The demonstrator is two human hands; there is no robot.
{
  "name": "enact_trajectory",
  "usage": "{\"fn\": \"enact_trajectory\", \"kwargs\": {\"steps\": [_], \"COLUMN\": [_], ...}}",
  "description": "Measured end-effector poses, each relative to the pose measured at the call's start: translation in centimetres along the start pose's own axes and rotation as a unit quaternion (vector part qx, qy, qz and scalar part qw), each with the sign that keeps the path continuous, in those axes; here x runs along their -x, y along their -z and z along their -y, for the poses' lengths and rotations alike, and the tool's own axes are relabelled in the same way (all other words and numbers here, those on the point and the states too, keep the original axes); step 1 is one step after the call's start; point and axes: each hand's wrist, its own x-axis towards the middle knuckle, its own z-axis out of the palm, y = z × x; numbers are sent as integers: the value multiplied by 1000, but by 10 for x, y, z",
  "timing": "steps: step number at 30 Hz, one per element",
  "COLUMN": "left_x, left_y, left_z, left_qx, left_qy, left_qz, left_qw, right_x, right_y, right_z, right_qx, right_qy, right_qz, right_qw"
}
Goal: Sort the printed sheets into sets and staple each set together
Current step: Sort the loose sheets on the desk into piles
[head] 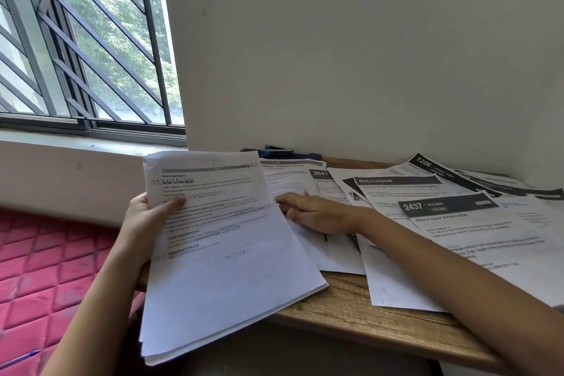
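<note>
The left hand (148, 215) grips a thick stack of white printed sheets (219, 253) by its left edge — thumb on top, fingers curled under. The right hand (314, 214) lies on the loose white sheets with dark headers (451, 217) spread over the brown wooden surface (345, 299). Its fingers are loosely bent, and I cannot tell if they pinch a page. To do this step well, read each header first, slide one matching page out slowly, and hold the stack square. The dark stapler (276, 149) sits by the wall — well apart from both hands.
</note>
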Motion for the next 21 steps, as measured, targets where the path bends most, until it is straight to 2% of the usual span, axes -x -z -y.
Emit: {"fn": "enact_trajectory", "kwargs": {"steps": [3, 5, 7, 14, 17, 19, 21], "left_x": [0, 0, -1, 0, 0, 0, -2], "left_y": [-1, -1, 0, 1, 1, 1, 2], "left_z": [-1, -1, -1, -1, 0, 0, 2], "left_qx": [18, 18, 17, 24, 28, 25, 16], "left_qy": [6, 11, 14, 14, 12, 13, 15], "left_qz": [-7, -2, 3, 7, 8, 9, 11], "left_qw": [1000, 1000, 1000, 1000, 999, 1000, 1000], "right_x": [1, 0, -1, 0, 2, 4, 6], "right_y": [3, 3, 1, 4, 11, 17, 22], "right_z": [-4, -11, -13, -12, -13, -18, -25], "right_qx": [39, 124, 153, 47, -2, 70, 158], "right_qy": [-30, -73, -91, -32, -21, -52, -99], "right_qz": [-80, -75, -51, -28, -73, -110, -104], "right_qw": [996, 987, 983, 998, 997, 990, 977]}}
